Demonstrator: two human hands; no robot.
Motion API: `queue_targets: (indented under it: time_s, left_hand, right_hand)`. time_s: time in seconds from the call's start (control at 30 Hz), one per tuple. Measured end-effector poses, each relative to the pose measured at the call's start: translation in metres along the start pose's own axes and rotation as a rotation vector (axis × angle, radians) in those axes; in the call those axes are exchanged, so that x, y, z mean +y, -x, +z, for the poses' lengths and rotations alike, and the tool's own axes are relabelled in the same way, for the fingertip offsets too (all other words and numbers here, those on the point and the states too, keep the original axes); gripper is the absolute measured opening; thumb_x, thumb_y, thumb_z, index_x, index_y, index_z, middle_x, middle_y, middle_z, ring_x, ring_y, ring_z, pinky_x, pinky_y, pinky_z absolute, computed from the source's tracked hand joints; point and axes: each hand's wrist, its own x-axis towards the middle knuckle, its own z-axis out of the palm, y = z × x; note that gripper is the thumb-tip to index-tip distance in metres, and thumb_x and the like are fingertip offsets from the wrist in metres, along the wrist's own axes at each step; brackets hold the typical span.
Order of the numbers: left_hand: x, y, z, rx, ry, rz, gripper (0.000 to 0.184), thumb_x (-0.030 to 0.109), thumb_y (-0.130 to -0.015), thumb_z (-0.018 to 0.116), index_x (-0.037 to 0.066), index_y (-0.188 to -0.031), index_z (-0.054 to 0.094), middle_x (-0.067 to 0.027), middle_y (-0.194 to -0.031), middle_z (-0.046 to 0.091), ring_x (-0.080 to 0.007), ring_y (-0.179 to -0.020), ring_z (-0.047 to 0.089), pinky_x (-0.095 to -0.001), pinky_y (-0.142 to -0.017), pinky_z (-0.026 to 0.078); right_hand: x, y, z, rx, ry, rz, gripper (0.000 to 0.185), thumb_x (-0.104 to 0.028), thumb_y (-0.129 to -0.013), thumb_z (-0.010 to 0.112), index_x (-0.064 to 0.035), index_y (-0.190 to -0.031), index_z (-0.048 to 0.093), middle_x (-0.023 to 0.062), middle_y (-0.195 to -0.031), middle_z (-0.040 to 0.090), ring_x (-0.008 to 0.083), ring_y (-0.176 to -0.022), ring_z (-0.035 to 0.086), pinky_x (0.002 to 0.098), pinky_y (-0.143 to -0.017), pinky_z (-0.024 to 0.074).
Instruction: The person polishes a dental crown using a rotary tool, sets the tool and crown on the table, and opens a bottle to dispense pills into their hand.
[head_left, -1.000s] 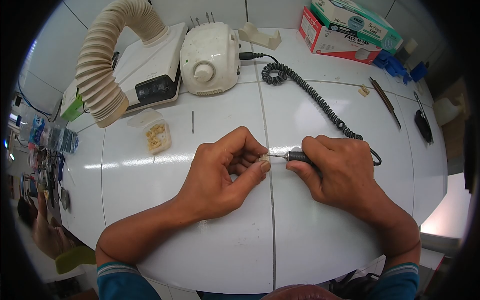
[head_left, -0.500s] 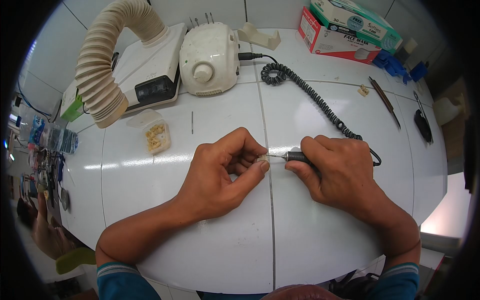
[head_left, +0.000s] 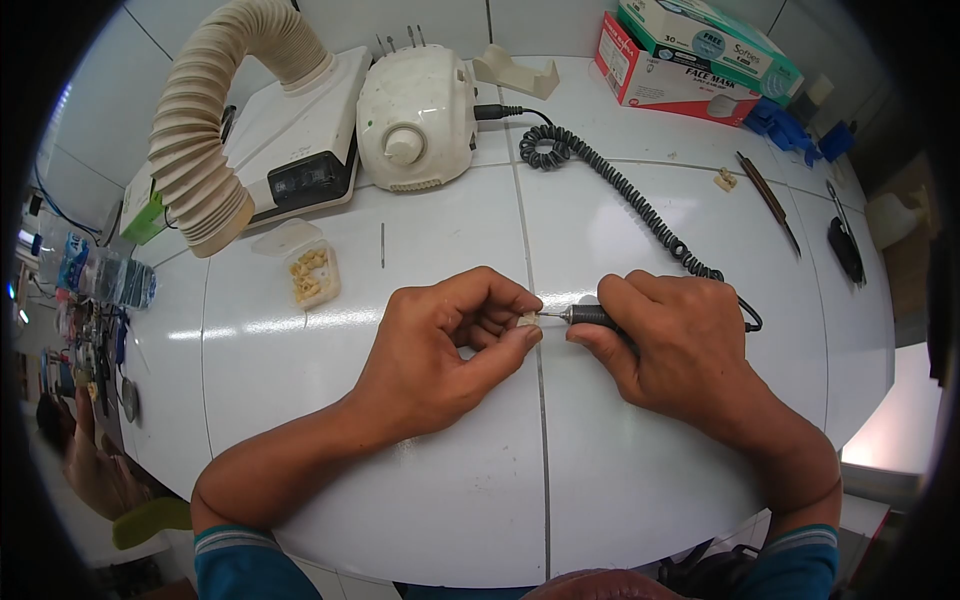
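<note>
Between thumb and fingertips, my left hand (head_left: 440, 350) pinches a small cream-coloured piece (head_left: 527, 320). My right hand (head_left: 675, 345) is wrapped round a black rotary handpiece (head_left: 590, 315), whose thin metal bit points left and meets or nearly meets the piece; exact contact is too small to tell. A coiled black cord (head_left: 640, 205) runs from the handpiece to a white control unit (head_left: 416, 120) with a round knob. Left of my left hand lies an open clear box (head_left: 318, 285) of yellowish pieces, with a thin metal rod (head_left: 382, 245) near it.
A ribbed hose (head_left: 190, 130) arches over a white machine (head_left: 300, 130) at the back left. Mask boxes (head_left: 680, 90), a brown-handled tool (head_left: 768, 203) and a black-handled tool (head_left: 846, 250) lie on the right. A bottle (head_left: 105, 268) and another person's hand (head_left: 100, 470) show at left.
The small piece and my left fingertips have shifted and tilted slightly. My right hand with the handpiece has moved a little left.
</note>
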Motion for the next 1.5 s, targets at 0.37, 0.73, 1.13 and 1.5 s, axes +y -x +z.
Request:
queue_targets:
  time_s: [0.37,0.73,1.13,1.5]
  left_hand:
    - [-0.0011,-0.0001,-0.0010,-0.012,0.003,0.024,0.021,0.000,-0.106,0.074,-0.007,-0.123,0.067,-0.0121,-0.108,0.077,-0.0136,-0.100,0.078,-0.0269,-0.090,0.063]
    - [-0.0022,0.0000,-0.0025,-0.045,0.008,0.032,0.018,-0.001,-0.107,0.071,-0.008,-0.122,0.066,-0.0143,-0.108,0.077,-0.0152,-0.099,0.078,-0.0287,-0.089,0.065]
    - [-0.0030,-0.0005,-0.0025,-0.045,0.020,0.029,0.019,-0.001,-0.106,0.071,-0.009,-0.124,0.066,-0.0119,-0.106,0.075,-0.0132,-0.095,0.077,-0.0269,-0.085,0.064]
    - [-0.0061,0.0008,0.0026,0.039,0.065,0.015,0.018,0.006,-0.103,0.079,-0.005,-0.115,0.071,-0.0104,-0.101,0.078,-0.0120,-0.092,0.074,-0.0277,-0.081,0.062]
  right_hand:
    - [-0.0010,-0.0004,-0.0013,-0.014,-0.006,0.019,0.042,-0.046,-0.103,0.078,-0.0100,-0.085,0.067,0.0032,-0.065,0.061,0.0239,-0.050,0.060,0.0404,-0.047,0.0424]
    - [-0.0005,-0.0004,0.0001,0.002,-0.008,0.008,0.043,-0.047,-0.102,0.078,-0.0099,-0.085,0.066,0.0033,-0.065,0.060,0.0242,-0.050,0.060,0.0403,-0.047,0.0425]
    - [-0.0007,0.0004,0.0009,0.008,0.000,0.011,0.043,-0.047,-0.103,0.077,-0.0101,-0.085,0.066,0.0028,-0.064,0.060,0.0232,-0.049,0.059,0.0396,-0.046,0.0422]
    - [0.0010,0.0001,-0.0024,-0.004,-0.023,0.005,0.041,-0.046,-0.103,0.078,-0.0104,-0.086,0.067,0.0033,-0.065,0.062,0.0243,-0.050,0.061,0.0404,-0.047,0.0425]
